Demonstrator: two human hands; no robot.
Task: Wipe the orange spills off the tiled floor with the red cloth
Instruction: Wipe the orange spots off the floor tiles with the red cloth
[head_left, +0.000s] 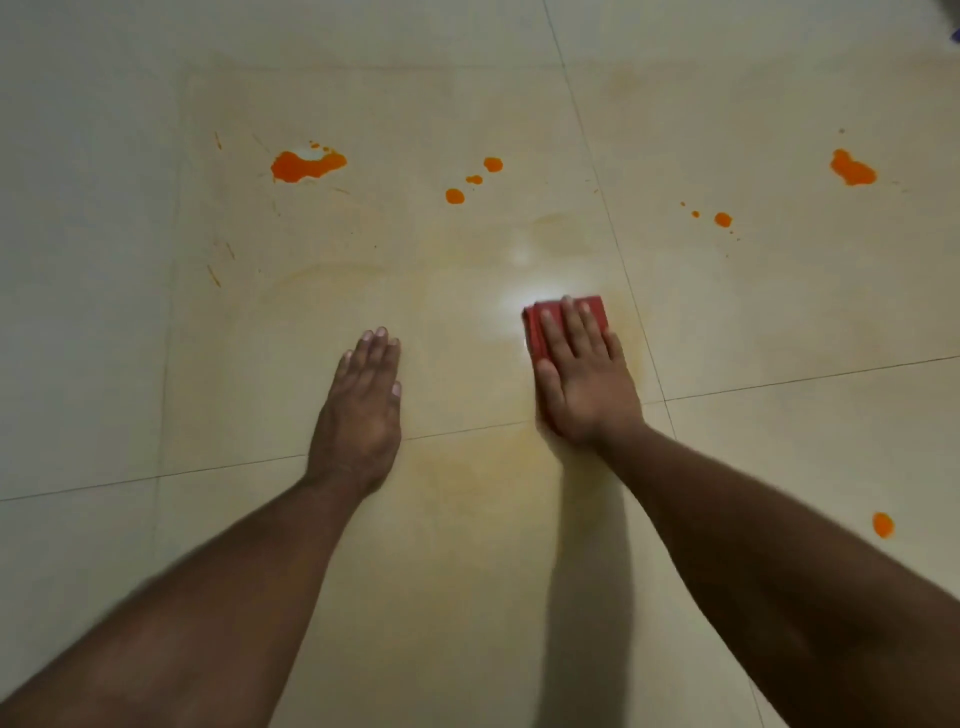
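Note:
My right hand (584, 376) lies flat with straight fingers on the folded red cloth (540, 327), pressing it onto the tiled floor (467, 545). My left hand (363, 400) rests flat on the floor to the left, holding nothing. Farther ahead lie orange spills: a large puddle (306, 165) at upper left, three drops (472, 180) in the middle, small drops (722, 219) and a bigger blot (852, 169) at upper right. A single drop (883, 525) sits by my right forearm. A pale orange smear covers the tile around the cloth.
Thin orange streaks (213, 275) mark the tile at the left. Dark grout lines (779, 382) cross the floor. A bright light reflection (514, 306) glares just left of the cloth. Something purple (953, 35) shows at the top right edge.

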